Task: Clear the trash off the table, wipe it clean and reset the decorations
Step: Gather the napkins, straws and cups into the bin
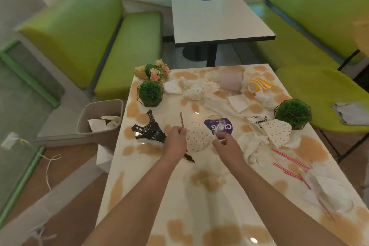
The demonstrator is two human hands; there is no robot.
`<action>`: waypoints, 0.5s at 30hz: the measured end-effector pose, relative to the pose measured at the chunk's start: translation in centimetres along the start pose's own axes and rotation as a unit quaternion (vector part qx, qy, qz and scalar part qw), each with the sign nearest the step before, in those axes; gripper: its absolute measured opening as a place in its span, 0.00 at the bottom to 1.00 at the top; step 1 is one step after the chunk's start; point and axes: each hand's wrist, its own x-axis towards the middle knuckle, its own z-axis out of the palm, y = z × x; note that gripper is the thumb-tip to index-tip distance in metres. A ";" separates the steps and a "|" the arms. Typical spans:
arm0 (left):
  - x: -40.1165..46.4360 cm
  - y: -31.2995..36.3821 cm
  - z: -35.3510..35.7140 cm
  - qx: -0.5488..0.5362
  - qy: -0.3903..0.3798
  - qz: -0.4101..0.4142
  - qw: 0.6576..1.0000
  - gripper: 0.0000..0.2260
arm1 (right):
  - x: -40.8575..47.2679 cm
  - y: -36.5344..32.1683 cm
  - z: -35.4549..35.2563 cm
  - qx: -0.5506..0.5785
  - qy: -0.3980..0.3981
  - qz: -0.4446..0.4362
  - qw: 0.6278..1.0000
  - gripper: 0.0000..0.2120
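Note:
My left hand (175,142) is closed around a red striped straw (181,120) that sticks up from its fingers. Just right of it lies a crumpled dotted paper cup (197,138), beside a purple round sticker (219,126) on the table (179,195). My right hand (227,146) hovers at the cup's right edge, fingers pinched on something small and white that I cannot make out. More dotted cups (277,132), napkins (238,103), a yellow striped cup (258,84) and red straws (289,159) litter the stained tabletop.
A black tower model (149,128) lies beside my left hand. Two green ball plants (149,93) (293,114) and a flower bouquet (155,72) sit near the table edges. A grey bin (95,122) with paper stands left of the table. Green benches flank both sides.

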 end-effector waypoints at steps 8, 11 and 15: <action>4.2 -5.8 -12.3 -0.062 0.096 -0.029 0.993 0.13 | 0.3 -7.8 11.2 0.030 -0.060 -0.041 0.997 0.12; 6.5 -8.5 -16.9 -0.054 0.132 -0.031 0.989 0.14 | 0.5 -10.3 15.6 0.033 -0.089 -0.052 0.994 0.11; 10.2 -12.2 -22.6 -0.035 0.162 -0.052 0.985 0.13 | 1.5 -13.2 21.6 0.027 -0.107 -0.062 0.992 0.11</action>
